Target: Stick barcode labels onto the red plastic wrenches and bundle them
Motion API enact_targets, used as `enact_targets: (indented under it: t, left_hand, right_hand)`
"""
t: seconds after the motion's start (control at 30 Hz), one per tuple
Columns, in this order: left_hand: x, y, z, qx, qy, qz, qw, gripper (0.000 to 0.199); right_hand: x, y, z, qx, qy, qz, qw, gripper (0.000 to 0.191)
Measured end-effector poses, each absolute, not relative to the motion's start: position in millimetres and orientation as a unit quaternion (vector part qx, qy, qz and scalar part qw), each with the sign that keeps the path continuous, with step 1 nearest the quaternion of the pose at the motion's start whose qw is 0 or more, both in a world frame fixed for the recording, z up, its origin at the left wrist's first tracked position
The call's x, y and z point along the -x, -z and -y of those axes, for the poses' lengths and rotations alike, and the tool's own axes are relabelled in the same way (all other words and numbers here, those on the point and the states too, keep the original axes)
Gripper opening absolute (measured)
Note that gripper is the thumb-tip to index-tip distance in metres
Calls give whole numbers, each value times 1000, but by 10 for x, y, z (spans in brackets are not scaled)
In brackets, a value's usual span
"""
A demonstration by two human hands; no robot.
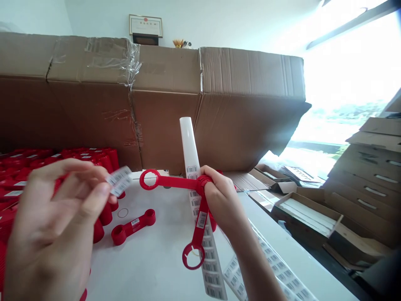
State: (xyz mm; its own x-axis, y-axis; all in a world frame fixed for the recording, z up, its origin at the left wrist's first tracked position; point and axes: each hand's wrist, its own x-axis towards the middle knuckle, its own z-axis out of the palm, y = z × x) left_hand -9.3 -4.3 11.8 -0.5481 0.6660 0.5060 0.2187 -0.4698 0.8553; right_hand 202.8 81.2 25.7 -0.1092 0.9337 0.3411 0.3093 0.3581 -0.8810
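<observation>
Between the thumb and forefinger of my left hand (59,225) is a small white barcode label (120,181). My right hand (222,196) grips the overlapping ends of red double-ring plastic wrenches. One wrench (177,182) points left and shows no label on its visible face. A second wrench (202,219) hangs downward and carries a barcode label. Behind the right hand lies a long strip of barcode labels (213,265), its far end curled up. A smaller labelled red wrench (134,226) lies on the table between my hands.
Many red pieces with labels (105,161) are stacked at the left of the white table (150,267). More label sheets (278,263) lie at the right. Large cardboard (169,125) leans over the back. Open boxes (307,213) stand beyond the right edge.
</observation>
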Motion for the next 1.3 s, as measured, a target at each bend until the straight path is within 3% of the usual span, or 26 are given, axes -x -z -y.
enact_targets:
  t: [0.2,0.7,1.3]
  left_hand:
    - [-219,-305,111,-506,-615,-495,347,31]
    - [-154,-245,-13,-503,-541,-599,308,39]
    - [-253,-315,56,-480,-565,-580,337,32]
  right_hand:
    - [-1975,-192,-748,465,-301,693,462,22]
    - [-1897,-256,-537,458,-217,742,439,23]
    - [-1917,-260,-499,441,-253,734,450,25]
